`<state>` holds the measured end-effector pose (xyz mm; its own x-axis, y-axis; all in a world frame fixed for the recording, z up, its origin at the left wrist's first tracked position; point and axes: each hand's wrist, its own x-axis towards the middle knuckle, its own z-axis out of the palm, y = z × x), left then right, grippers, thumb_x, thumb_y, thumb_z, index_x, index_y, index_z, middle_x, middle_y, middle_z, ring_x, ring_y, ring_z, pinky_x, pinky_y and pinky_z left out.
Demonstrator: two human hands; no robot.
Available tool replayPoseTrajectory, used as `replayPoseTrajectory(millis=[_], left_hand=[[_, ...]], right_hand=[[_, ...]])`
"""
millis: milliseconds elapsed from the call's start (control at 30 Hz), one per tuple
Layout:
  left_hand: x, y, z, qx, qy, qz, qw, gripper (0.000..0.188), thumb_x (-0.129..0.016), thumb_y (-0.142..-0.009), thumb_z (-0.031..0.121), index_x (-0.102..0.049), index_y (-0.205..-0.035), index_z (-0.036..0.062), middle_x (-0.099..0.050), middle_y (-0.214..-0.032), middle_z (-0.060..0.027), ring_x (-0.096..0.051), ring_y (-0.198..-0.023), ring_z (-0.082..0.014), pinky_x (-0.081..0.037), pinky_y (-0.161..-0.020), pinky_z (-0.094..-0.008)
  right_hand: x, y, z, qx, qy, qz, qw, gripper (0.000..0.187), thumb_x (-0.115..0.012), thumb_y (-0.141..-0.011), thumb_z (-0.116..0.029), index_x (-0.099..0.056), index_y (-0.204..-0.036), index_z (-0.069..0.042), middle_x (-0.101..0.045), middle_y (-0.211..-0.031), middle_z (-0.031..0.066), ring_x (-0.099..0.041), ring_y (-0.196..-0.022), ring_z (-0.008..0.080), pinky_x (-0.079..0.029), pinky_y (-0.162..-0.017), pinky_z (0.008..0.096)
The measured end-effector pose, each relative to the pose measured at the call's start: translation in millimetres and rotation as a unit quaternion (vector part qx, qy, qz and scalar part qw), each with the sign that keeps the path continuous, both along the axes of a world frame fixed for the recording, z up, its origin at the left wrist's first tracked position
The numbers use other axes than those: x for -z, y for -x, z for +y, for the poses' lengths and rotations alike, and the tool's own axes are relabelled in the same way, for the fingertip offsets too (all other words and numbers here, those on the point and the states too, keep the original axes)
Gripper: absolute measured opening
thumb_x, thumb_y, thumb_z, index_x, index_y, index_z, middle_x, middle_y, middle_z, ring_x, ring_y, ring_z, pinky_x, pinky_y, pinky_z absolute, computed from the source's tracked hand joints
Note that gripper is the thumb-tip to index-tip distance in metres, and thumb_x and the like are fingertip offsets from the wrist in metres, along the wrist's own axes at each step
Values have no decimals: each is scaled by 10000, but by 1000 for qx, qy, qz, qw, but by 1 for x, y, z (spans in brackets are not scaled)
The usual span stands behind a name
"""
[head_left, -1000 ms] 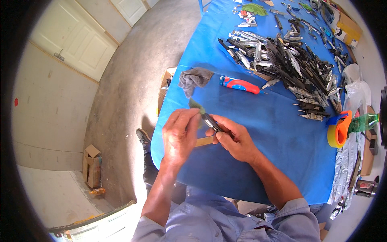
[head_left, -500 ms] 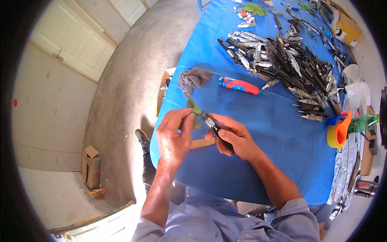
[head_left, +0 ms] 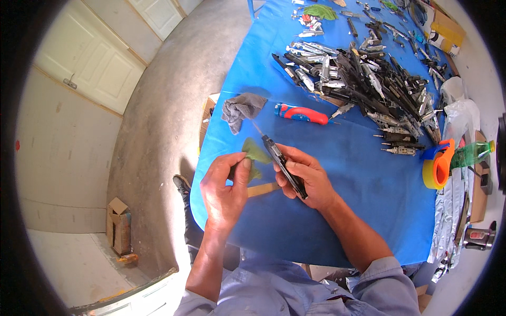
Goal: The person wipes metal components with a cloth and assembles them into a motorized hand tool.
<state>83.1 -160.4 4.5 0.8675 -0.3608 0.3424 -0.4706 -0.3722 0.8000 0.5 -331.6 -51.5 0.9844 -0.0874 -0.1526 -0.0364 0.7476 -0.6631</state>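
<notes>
Pinched between the thumb and fingers of my left hand (head_left: 224,184) is a green cloth (head_left: 255,151), its loose end spreading toward the right. My right hand (head_left: 312,180) is closed around a slim black device (head_left: 284,167) with a thin metal rod at its far end. The device slants up and to the left, close beside the cloth; whether they touch I cannot tell. Under my hands, a flat tan strip (head_left: 262,189) lies on the blue tablecloth (head_left: 337,221). A crumpled grey cloth (head_left: 243,111) rests beyond them, beside a red-and-blue screwdriver (head_left: 305,114).
A large pile of black and silver devices (head_left: 369,87) covers the far right of the table. At the right edge are orange and yellow tape rolls (head_left: 436,173), a green bottle (head_left: 470,155) and silver plastic sheeting (head_left: 448,231). On the floor to the left stands a cardboard box (head_left: 120,229).
The device has turned in my right hand; its narrow side and thin metal rod now show. The cloth has come away from its end, slightly lower. The view has shifted a little.
</notes>
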Motion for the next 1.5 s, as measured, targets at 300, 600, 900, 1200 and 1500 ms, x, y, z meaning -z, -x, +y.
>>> replayPoseTrajectory(millis=[300,600,900,1200,1500], left_hand=[[25,15,-18,97,-44,-128,986,134,-732,-849,-7,-705,-980,12,-713,-929,-146,-697,-849,-341,-572,-734,-407],[15,10,-9,43,-13,-44,998,83,-703,-925,13,-710,-1001,-20,-717,-886,-110,-680,-759,-155,-538,-661,-289],[14,38,-32,149,-34,-161,975,127,-745,-850,23,-696,-968,30,-662,-884,-122,-666,-796,-325,-548,-696,-413],[0,38,2,150,-166,-132,966,220,-809,-811,90,-736,-1005,17,-722,-992,-164,-697,-814,-330,-580,-728,-364],[-11,27,-1,47,-40,149,987,271,-747,-926,218,-704,-1027,-30,-692,-893,-93,-580,-705,-121,-490,-601,-277]], right_hand=[[8,0,-1,-16,-7,-11,1000,507,-481,-1006,-145,-470,-1500,-30,-656,-986,59,-530,-569,84,-368,-431,218],[3,-1,3,12,-63,45,997,483,-470,-1006,-152,-505,-1475,-43,-600,-854,27,-499,-556,80,-358,-431,228],[5,-1,3,5,-60,45,997,443,-477,-1017,-152,-536,-1438,-29,-594,-918,25,-544,-726,93,-441,-592,241],[5,0,1,47,-6,-1,999,425,-484,-1027,-186,-556,-1413,-25,-604,-978,21,-563,-720,86,-480,-664,237],[13,5,11,51,171,-70,982,240,-636,-993,-123,-678,-1195,-1,-698,-982,18,-631,-844,56,-515,-743,234]])
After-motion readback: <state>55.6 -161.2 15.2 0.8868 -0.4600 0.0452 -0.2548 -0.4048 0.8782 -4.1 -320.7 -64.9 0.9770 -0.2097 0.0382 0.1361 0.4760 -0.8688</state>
